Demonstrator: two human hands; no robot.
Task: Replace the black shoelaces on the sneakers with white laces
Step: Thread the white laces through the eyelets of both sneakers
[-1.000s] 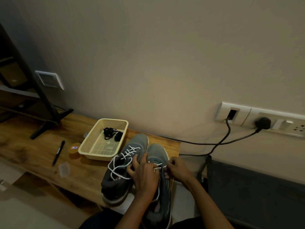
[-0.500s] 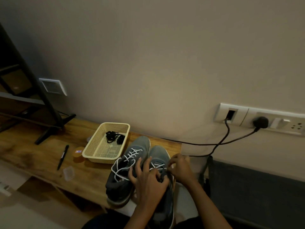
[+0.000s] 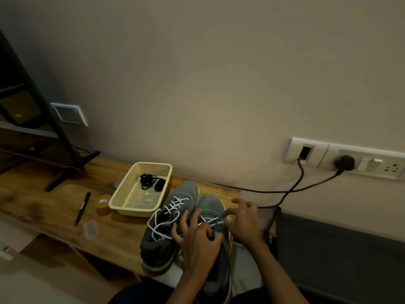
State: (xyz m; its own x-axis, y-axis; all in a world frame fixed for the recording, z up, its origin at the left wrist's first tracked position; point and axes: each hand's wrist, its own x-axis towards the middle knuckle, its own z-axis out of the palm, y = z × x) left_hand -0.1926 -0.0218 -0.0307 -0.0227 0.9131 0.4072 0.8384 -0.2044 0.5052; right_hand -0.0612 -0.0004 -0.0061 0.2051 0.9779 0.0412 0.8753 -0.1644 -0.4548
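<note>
My right hand (image 3: 243, 222) just let go and spread wide, while my left hand (image 3: 197, 240) pinches the white lace (image 3: 210, 220) on the right sneaker (image 3: 210, 202) at the tabletop's (image 3: 54, 207) right end, so it's nearly laced, I think.

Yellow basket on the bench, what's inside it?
A tangled bundle of black laces lies at the far end of the basket. A pale tag shows on its floor; whatever lies under the bundle is hidden.
</note>
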